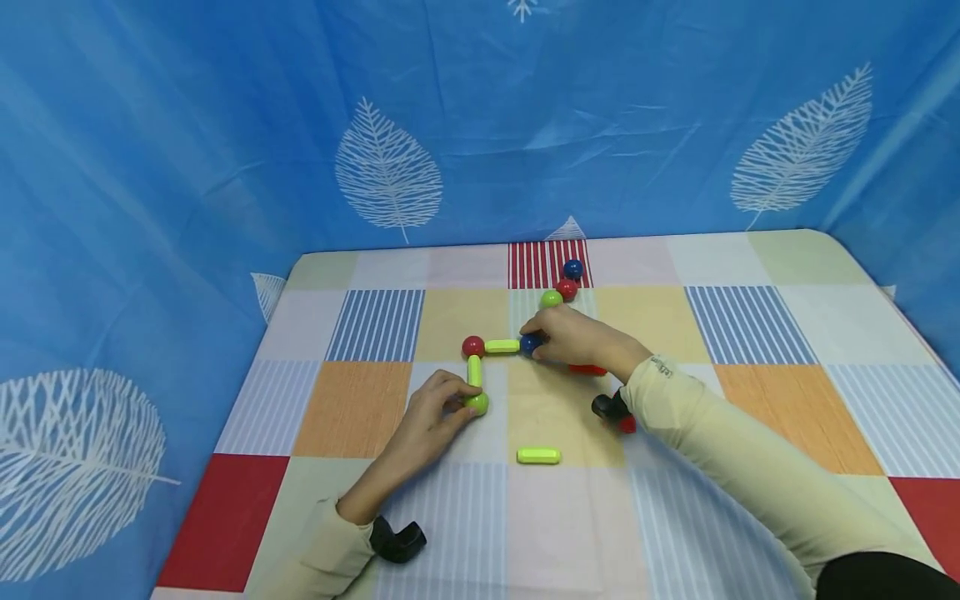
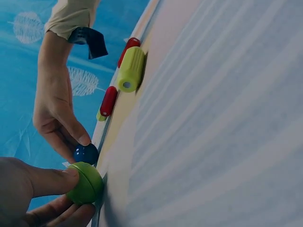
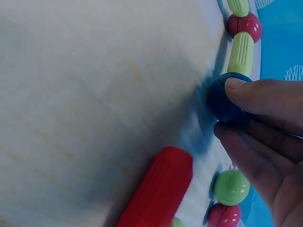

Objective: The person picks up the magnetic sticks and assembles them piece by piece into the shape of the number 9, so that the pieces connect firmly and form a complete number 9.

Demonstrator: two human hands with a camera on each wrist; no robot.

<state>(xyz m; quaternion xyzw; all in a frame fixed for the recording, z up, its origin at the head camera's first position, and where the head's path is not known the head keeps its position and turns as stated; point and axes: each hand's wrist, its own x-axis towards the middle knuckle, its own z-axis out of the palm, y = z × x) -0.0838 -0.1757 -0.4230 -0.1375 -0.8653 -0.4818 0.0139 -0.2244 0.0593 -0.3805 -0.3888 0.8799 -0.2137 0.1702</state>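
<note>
Two yellow-green rods form an L, joined by a red ball (image 1: 473,347) at the corner. One rod (image 1: 502,346) runs right to a blue ball (image 3: 225,101); the other rod (image 1: 474,369) comes toward the person, to a green ball (image 2: 87,184). My left hand (image 1: 431,417) grips the green ball between thumb and fingers. With thumb and fingertips, my right hand (image 1: 581,337) pinches the blue ball. A red rod (image 3: 158,189) lies below the right hand, partly hidden by it in the head view.
Beyond the right hand, a green ball (image 1: 551,298), a red ball (image 1: 567,289) and a blue ball (image 1: 573,268) sit in a row. A loose yellow-green rod (image 1: 538,456) lies nearer the person. Another red rod (image 1: 627,425) shows partly beneath the right wrist's black camera (image 1: 611,406).
</note>
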